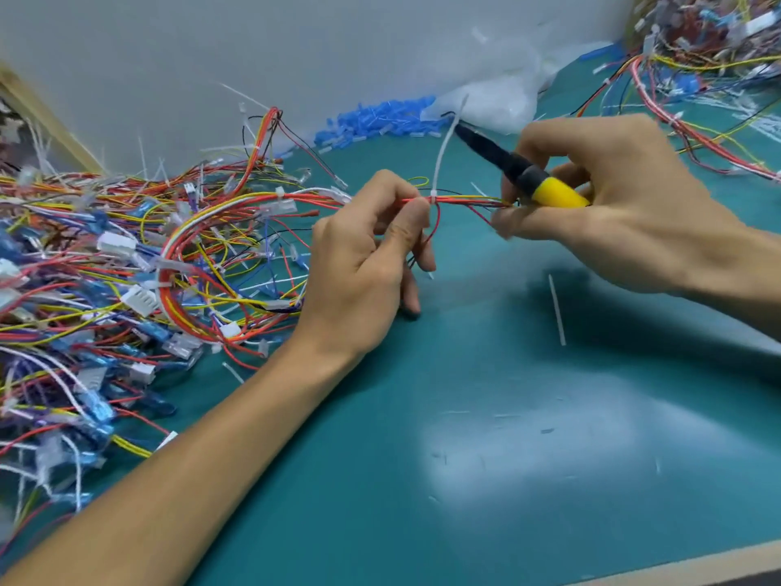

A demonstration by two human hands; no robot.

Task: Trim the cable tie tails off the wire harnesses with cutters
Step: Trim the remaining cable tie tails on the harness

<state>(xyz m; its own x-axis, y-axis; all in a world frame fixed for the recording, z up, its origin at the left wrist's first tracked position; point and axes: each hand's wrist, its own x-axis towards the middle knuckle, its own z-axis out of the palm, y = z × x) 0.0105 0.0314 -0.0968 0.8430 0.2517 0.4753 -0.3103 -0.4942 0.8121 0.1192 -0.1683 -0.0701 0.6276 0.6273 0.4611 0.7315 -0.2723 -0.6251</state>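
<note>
Over the middle of the table, one harness was pinched by the fingers of the left hand, the cutters were clasped in the curled fingers of the right hand, its upright tail was judged uncut, and the pile at the left edge seemingly untrimmed.

Bright, even light — glare patch on the mat, edges bowed, soft blur.

We see a green table. A big heap of wires lies on its left side, and a second heap sits in the far right corner. At the back lie blue bits and what may be a clear bag. One cut white tail lies near the middle.
</note>
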